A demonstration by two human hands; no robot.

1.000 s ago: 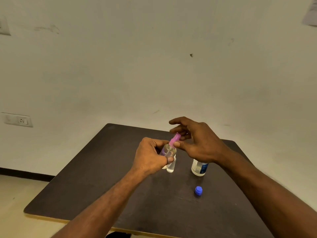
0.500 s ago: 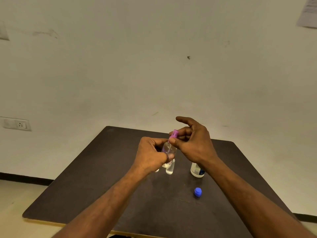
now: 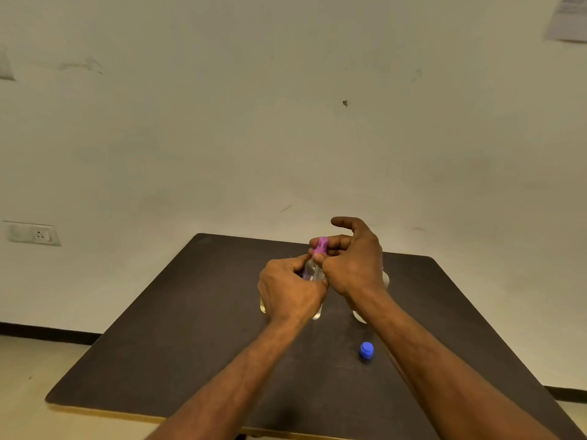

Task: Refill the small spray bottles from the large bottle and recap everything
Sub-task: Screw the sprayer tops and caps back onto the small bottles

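Note:
My left hand (image 3: 290, 289) grips a small clear spray bottle (image 3: 310, 270) held above the table. My right hand (image 3: 352, 260) pinches its pink spray cap (image 3: 320, 246) on top of the bottle, index finger stretched out. The large bottle (image 3: 360, 315) stands on the table behind my right wrist, mostly hidden. Its blue cap (image 3: 366, 350) lies loose on the table nearer to me. Another small clear bottle (image 3: 316, 312) stands under my left hand, and a sliver of a yellowish one (image 3: 262, 304) shows at the hand's left.
The dark square table (image 3: 178, 338) has its front edge close to me and a wall right behind it. A wall socket (image 3: 33, 234) sits at the left. A paper (image 3: 568, 17) hangs at the top right.
The pink cap has come upright onto the bottle's neck, and my right hand has closed in over it. Both hands have stayed in about the same place above the table.

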